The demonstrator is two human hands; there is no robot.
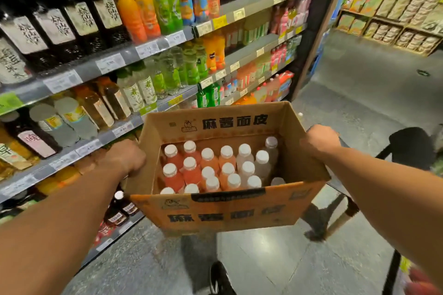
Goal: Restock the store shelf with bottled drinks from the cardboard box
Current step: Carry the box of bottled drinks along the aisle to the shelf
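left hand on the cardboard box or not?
Touching. The head view shows the left hand gripping the cardboard box at its left side wall, fingers wrapped behind the edge, with no gap visible between them.

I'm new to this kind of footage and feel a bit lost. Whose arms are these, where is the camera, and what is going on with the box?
There is no machine here. A person wears a wide-angle camera on the head, so you look forward and down along their two bare arms. The left hand and the right hand each grip a side of an open cardboard box. Inside stand bottles with white caps, pink and orange on the left, pale ones on the right. On the left, store shelves already carry many drinks. Below is the grey floor and the tip of a dark shoe.
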